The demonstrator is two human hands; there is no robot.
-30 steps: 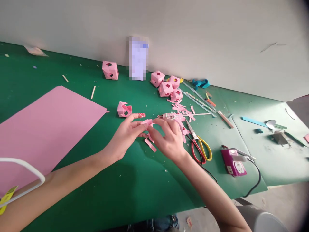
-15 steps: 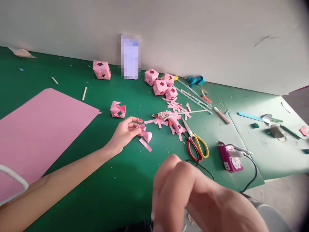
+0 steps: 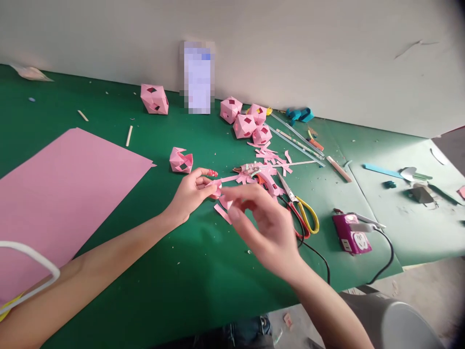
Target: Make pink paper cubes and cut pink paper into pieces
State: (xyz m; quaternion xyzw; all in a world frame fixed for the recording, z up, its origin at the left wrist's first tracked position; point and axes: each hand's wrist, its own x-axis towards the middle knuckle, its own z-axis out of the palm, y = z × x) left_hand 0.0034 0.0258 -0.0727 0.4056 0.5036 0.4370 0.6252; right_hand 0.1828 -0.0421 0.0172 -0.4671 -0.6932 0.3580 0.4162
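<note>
My left hand (image 3: 189,196) pinches a small folded pink paper piece (image 3: 215,186) between thumb and fingers, low over the green table. Close to its right is my right hand (image 3: 267,225), fingers curved and thumb apart from the index finger, with nothing visibly held. Behind the right fingertips, a second small pink paper piece (image 3: 225,201) is partly hidden. Beside it lies a pink paper strip (image 3: 222,214). A partly open pink paper shape (image 3: 180,160) sits just beyond my left hand. The pink glue gun (image 3: 268,183) rests on paper scraps beyond my right hand.
Scissors (image 3: 307,215) and a purple power socket (image 3: 352,235) with a black cable lie to the right. Several faceted paper balls (image 3: 244,126) stand near the wall by a phone (image 3: 197,80). A large pink sheet (image 3: 72,189) covers the left. A grey bin (image 3: 407,322) stands below.
My right hand has moved forward and away from the camera, from the near edge to beside the left hand, and its fingers have spread. The left hand still holds the paper piece.
</note>
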